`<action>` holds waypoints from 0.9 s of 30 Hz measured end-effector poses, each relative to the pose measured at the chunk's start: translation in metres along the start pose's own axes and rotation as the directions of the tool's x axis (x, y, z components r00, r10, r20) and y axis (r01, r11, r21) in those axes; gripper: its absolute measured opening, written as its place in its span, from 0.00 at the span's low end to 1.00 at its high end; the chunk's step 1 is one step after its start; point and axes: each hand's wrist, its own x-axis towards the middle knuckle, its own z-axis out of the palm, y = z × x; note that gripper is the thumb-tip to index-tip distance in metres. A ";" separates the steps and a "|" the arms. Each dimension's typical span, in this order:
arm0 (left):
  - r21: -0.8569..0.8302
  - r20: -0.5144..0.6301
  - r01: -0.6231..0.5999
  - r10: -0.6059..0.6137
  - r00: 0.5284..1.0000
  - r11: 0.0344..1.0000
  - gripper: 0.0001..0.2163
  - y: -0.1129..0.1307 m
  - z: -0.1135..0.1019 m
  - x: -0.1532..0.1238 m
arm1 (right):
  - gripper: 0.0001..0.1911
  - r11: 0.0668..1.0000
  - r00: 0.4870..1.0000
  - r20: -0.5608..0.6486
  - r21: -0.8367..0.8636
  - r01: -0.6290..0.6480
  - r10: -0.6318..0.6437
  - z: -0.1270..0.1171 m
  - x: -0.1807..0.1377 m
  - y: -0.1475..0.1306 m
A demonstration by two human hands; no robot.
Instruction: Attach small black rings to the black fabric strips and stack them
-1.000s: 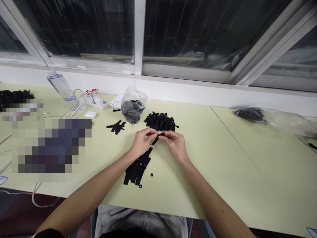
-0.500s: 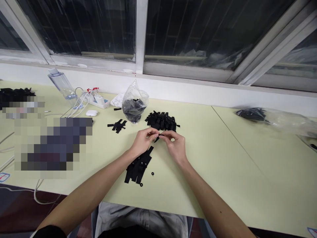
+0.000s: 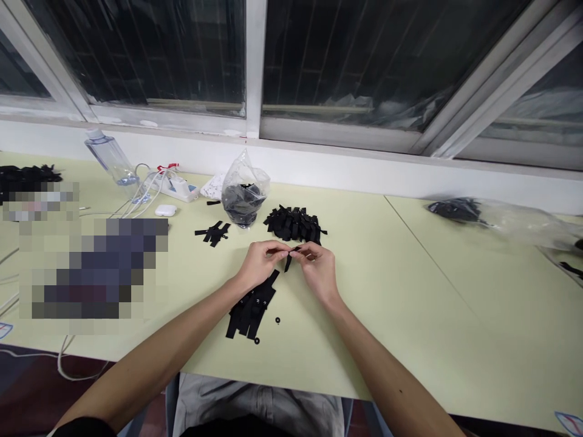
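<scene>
My left hand (image 3: 262, 262) and my right hand (image 3: 317, 267) meet just above the pale green table (image 3: 410, 291), both pinching one short black strip (image 3: 288, 260) that hangs between the fingertips. Under my left wrist lies a fanned row of black strips (image 3: 252, 305) with small studs. Two small black rings (image 3: 277, 320) sit loose beside that row. Just beyond my hands is a heap of black strips (image 3: 295, 222).
A clear plastic bag (image 3: 245, 193) of dark pieces stands behind the heap, with a few loose strips (image 3: 213, 232) to its left. Farther left are a water bottle (image 3: 109, 156), a power strip (image 3: 178, 186) with white cables and an earbud case (image 3: 166, 210). Another plastic bag (image 3: 496, 216) lies at the right.
My hands have drawn slightly closer together over the strip, and its free end now hangs down between them. Everything else on the table stays put.
</scene>
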 end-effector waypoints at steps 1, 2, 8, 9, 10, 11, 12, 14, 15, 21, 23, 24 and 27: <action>0.009 0.004 -0.001 0.001 1.000 1.000 0.09 0.001 0.000 0.000 | 0.10 1.000 1.000 0.010 0.008 -0.009 0.008 -0.001 0.001 0.001; 0.019 0.007 -0.003 0.002 1.000 1.000 0.09 0.002 0.001 0.000 | 0.11 1.000 0.999 0.028 0.018 -0.016 0.015 -0.002 0.003 0.002; 0.108 -0.003 -0.063 0.064 0.998 0.992 0.10 0.013 -0.001 -0.001 | 0.14 0.993 0.991 0.126 0.110 -0.047 0.033 -0.022 0.018 -0.002; 0.137 -0.020 -0.075 0.078 0.997 0.988 0.10 0.013 -0.002 -0.001 | 0.15 0.992 0.995 0.093 0.116 -0.045 0.034 -0.029 0.022 -0.003; 0.165 -0.038 -0.087 0.094 0.995 0.982 0.10 0.013 -0.004 -0.001 | 0.15 0.994 0.998 0.058 0.104 -0.043 0.038 -0.037 0.027 -0.005; 0.190 -0.054 -0.099 0.111 0.992 0.977 0.10 0.013 -0.006 0.000 | 0.15 0.996 0.998 0.041 0.071 -0.055 0.052 -0.046 0.033 -0.006; 0.207 -0.068 -0.112 0.128 0.989 0.972 0.10 0.012 -0.007 0.000 | 0.16 0.997 0.997 0.025 0.026 -0.070 0.069 -0.055 0.040 -0.006; 0.225 -0.090 -0.133 0.157 0.984 0.965 0.10 0.009 -0.010 0.001 | 0.16 0.989 0.991 0.024 -0.078 -0.129 0.131 -0.070 0.056 -0.006; 0.230 -0.095 -0.142 0.167 0.981 0.963 0.10 0.007 -0.011 0.002 | 0.15 0.979 0.986 0.042 -0.131 -0.157 0.164 -0.076 0.066 -0.006; 0.280 -0.089 -0.165 0.196 0.977 0.946 0.11 0.005 -0.011 0.002 | 0.07 0.859 0.955 0.094 -0.468 -0.207 0.281 -0.068 0.134 0.005; 0.295 -0.091 -0.170 0.204 0.975 0.940 0.12 0.005 -0.012 0.002 | 0.06 0.826 0.954 0.059 -0.519 -0.221 0.292 -0.059 0.149 0.008; 0.303 -0.095 -0.174 0.211 0.973 0.937 0.13 0.005 -0.013 0.002 | 0.06 0.818 0.958 0.037 -0.531 -0.222 0.284 -0.055 0.153 0.009; 0.326 -0.115 -0.176 0.224 0.968 0.929 0.13 0.003 -0.017 0.004 | 0.10 0.837 0.990 -0.040 -0.531 -0.133 0.132 -0.050 0.143 0.005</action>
